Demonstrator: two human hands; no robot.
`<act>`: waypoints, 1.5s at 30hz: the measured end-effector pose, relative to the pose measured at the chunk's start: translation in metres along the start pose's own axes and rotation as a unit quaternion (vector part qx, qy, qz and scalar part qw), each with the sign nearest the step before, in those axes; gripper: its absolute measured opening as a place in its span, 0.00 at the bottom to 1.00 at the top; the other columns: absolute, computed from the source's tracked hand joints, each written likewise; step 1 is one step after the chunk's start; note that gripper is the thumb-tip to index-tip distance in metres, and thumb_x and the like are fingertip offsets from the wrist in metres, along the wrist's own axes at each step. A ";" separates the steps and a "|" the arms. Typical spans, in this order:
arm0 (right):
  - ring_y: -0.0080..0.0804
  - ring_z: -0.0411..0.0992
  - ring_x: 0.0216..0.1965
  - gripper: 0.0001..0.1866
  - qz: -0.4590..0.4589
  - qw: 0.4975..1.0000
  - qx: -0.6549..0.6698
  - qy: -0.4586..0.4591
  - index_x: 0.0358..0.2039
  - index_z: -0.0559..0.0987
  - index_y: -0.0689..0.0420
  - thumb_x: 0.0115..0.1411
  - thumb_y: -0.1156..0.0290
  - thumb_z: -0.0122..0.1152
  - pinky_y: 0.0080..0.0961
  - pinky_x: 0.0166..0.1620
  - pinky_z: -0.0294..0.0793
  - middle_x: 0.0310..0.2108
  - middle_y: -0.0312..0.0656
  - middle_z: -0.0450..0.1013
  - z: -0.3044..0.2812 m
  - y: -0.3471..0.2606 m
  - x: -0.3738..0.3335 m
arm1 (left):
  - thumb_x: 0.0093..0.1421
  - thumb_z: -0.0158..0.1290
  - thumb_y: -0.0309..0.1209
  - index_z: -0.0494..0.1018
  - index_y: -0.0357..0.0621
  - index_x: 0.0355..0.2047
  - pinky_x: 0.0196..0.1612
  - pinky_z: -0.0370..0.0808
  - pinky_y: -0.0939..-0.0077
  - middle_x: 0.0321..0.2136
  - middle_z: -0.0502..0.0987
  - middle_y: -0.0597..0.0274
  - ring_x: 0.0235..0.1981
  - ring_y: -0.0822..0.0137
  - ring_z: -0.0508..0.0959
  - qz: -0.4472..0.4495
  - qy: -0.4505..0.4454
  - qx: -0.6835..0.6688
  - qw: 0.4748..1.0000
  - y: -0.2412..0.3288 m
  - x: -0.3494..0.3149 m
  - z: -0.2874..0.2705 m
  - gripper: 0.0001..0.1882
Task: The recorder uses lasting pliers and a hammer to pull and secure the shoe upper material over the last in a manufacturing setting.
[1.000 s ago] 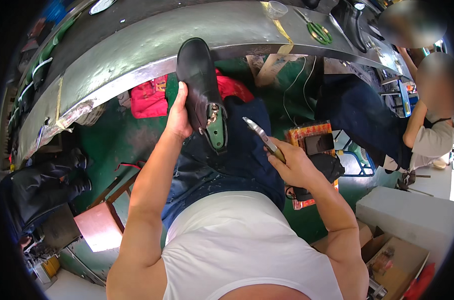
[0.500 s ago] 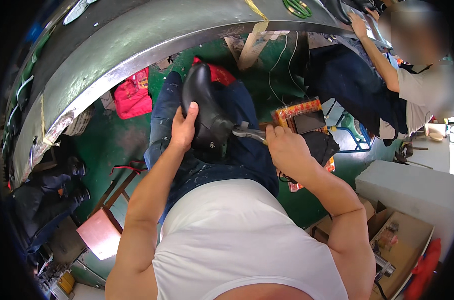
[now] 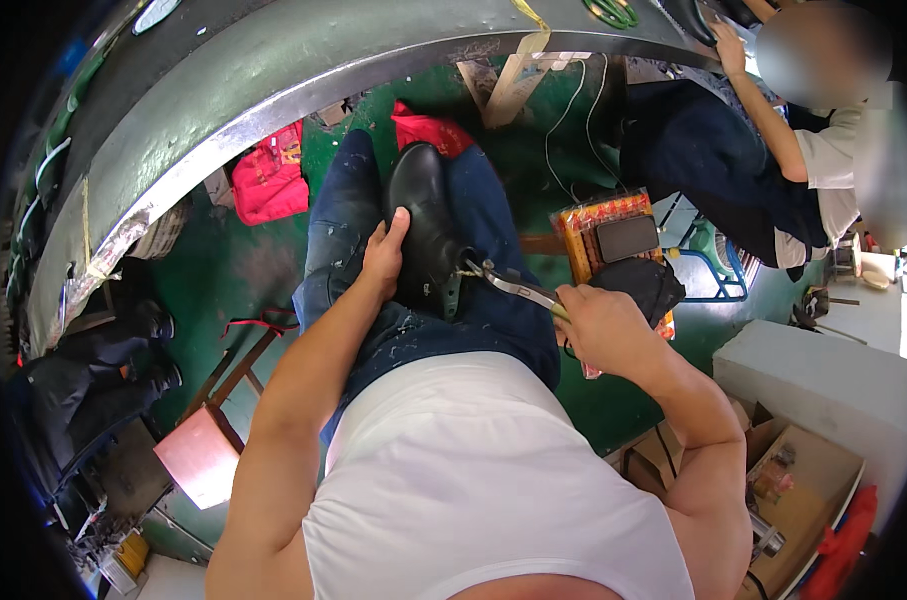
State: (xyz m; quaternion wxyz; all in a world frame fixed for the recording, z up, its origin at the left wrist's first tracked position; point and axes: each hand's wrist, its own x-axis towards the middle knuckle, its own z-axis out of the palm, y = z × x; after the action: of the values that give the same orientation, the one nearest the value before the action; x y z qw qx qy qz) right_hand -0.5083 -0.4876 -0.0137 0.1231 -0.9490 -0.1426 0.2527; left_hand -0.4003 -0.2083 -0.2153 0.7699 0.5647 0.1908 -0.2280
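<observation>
A black leather ankle boot [image 3: 420, 205] rests on my lap, toe pointing away from me and its opening turned toward my right. My left hand [image 3: 382, 255] is closed on the boot's left side, thumb lying along the upper. In my right hand [image 3: 610, 328], fingers wrapped round the handles, is a pair of metal pliers [image 3: 518, 287]. The jaws reach the edge of the boot's opening, where a small pale bit shows. Whether they pinch the leather or that bit I cannot tell.
A long dark workbench [image 3: 303, 78] curves across the front. To my right a phone [image 3: 627, 240] and a black cloth item [image 3: 641, 287] lie on an orange patterned package [image 3: 570, 225]. Beyond sits a co-worker [image 3: 783, 140]. A pink-topped stool [image 3: 198, 458] stands left, and a cardboard box [image 3: 811, 485] lower right.
My right hand and the pliers have moved right and toward me, the tool now more slanted. The boot has shifted slightly right and nearer, with my left hand still on it.
</observation>
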 end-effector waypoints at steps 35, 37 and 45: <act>0.47 0.71 0.44 0.24 -0.262 0.863 -0.073 0.426 0.49 0.72 0.61 0.51 0.73 0.65 0.40 0.48 0.69 0.41 0.47 0.72 -0.167 0.024 0.311 | 0.56 0.65 0.39 0.66 0.33 0.55 0.43 0.78 0.67 0.35 0.82 0.49 0.38 0.59 0.83 0.339 0.252 0.544 0.725 0.327 0.001 -0.027 0.34; 0.48 0.71 0.44 0.24 -0.212 0.869 -0.056 0.443 0.49 0.72 0.60 0.51 0.72 0.66 0.40 0.48 0.70 0.41 0.47 0.72 -0.171 0.030 0.325 | 0.56 0.65 0.39 0.68 0.32 0.54 0.45 0.77 0.67 0.37 0.82 0.51 0.39 0.60 0.82 0.356 0.130 0.410 0.829 0.352 0.038 -0.031 0.31; 0.50 0.71 0.42 0.23 -0.210 0.877 0.018 0.432 0.47 0.74 0.58 0.50 0.70 0.68 0.42 0.46 0.71 0.40 0.48 0.73 -0.166 0.042 0.335 | 0.56 0.65 0.38 0.69 0.31 0.55 0.55 0.71 0.70 0.49 0.78 0.52 0.49 0.64 0.77 0.345 -0.057 0.284 0.893 0.426 0.231 0.025 0.32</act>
State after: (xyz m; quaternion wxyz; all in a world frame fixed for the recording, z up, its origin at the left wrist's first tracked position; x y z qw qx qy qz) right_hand -0.1351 -0.4422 -0.0357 0.2394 -0.9091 -0.2672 -0.2118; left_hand 0.0322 -0.1540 -0.0021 0.6166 0.7755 -0.1335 -0.0241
